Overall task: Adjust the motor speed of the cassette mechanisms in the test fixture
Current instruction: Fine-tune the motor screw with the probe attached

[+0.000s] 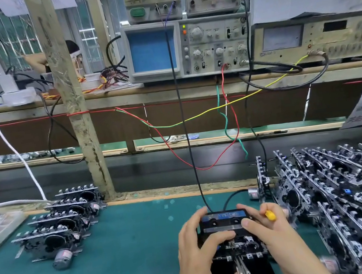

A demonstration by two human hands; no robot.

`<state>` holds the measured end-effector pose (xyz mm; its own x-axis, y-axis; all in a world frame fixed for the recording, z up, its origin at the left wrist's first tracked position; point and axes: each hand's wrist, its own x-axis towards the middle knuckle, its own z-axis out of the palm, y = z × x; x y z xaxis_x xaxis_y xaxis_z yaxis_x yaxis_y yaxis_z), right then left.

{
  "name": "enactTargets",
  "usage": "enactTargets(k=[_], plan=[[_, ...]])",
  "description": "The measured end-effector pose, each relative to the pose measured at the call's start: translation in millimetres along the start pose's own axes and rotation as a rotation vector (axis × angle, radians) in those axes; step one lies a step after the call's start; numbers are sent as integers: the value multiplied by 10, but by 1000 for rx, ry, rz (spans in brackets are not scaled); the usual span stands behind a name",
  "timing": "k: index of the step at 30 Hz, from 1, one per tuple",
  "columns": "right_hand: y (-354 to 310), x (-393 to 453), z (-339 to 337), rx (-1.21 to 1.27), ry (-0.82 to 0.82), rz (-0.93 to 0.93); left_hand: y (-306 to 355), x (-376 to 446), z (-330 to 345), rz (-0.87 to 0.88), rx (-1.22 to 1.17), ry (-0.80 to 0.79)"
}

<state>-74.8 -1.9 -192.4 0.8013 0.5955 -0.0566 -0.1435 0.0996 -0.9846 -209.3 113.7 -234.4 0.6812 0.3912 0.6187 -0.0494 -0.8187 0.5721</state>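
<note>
Both forearms are cut off by the bottom edge. The cassette mechanism (231, 235) in the test fixture (243, 266) is largely covered by the left hand (198, 250) and right hand (269, 234); its adjustment point cannot be made out. Only the yellow handle of the screwdriver (270, 215) is seen; its tip is hidden. The right stack of mechanisms (350, 193) is blurred and cropped by the frame edge. Instrument labels on the oscilloscope (152, 51) are too small to read.

The left hand (197, 240) is held forward with its fingers curled and its thumb laid across to the right. The right hand (264, 228) is likewise curled, thumb pressed down, forearm reaching in from the lower edge.
</note>
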Motion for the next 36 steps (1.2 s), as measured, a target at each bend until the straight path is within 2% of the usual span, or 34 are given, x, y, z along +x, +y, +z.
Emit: enactTargets(k=[4, 7, 11, 13, 17, 20, 23, 33, 36], plan=[[25, 1, -14, -13, -6, -12, 2, -12, -31, -114, -111, -118], [21, -2, -18, -38, -9, -44, -2, -13, -40, -139, -111, -140], [-46, -84, -39, -145, 8, -266, 9, -20, -38, -188, -124, -159], [-122, -130, -31, -92, 51, -375, 8, -16, -42, -204, -119, -174], [-242, -165, -105, 77, 125, -372, 31, -5, -56, -209, -130, -153], [-308, -202, -185, -25, 48, -338, 32, -6, -55, -208, -138, -151], [-382, -248, -234, -25, -1, -331, 21, -7, -54, -198, -142, -150], [-627, -439, 55, -314, -112, -566, 97, 31, -93, -245, -184, -153], [-600, -450, 136, -433, -103, -639, 135, 28, -112, -272, -192, -173]])
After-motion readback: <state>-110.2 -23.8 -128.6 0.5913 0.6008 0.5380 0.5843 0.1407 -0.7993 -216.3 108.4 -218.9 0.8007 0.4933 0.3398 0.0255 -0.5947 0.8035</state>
